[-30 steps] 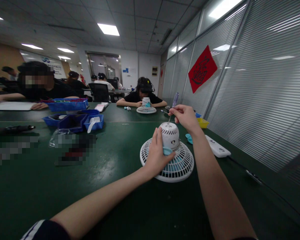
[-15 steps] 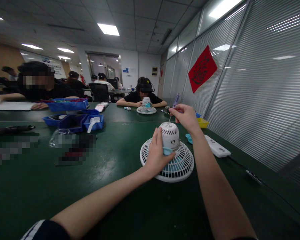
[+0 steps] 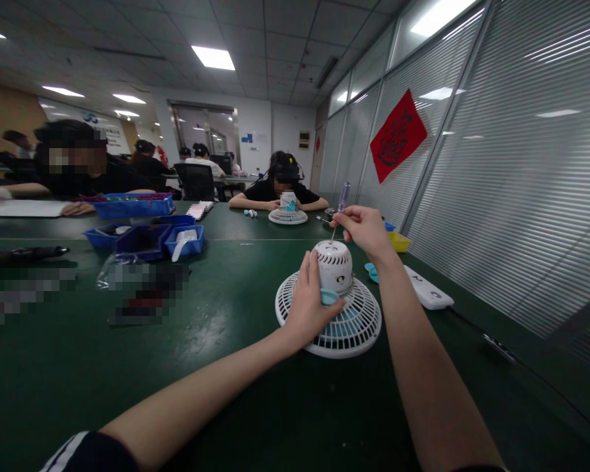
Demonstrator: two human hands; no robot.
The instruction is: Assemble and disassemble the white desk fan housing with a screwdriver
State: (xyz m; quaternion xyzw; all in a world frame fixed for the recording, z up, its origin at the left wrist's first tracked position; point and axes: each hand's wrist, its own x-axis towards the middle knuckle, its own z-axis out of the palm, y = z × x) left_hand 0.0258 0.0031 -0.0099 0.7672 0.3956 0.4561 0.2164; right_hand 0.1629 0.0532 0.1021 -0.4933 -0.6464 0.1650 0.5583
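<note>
A white fan (image 3: 368, 321) lies with its round grille down on the green table, its motor housing pointing up. My left hand (image 3: 307, 301) is wrapped round the near left side of the housing, thumb by a light blue tab (image 3: 329, 297). In my right hand (image 3: 366, 229) a screwdriver (image 3: 343, 196) with a clear purple handle is pinched between the fingers. Its shaft points down, and the tip meets the top of the housing, near a hole. Whether a screw sits under the tip I cannot make out.
Right of the fan lie light blue pieces (image 3: 372, 273), a white control unit (image 3: 429, 288) with a black cable, and a yellow tray (image 3: 399, 242). Blue bins (image 3: 185, 241) stand to the left. Across the table a person (image 3: 280, 180) leans over another fan (image 3: 288, 217).
The screwdriver's handle has tipped slightly to the left, with my right fingers shifting a little on it. My left hand and the fan have stayed put.
</note>
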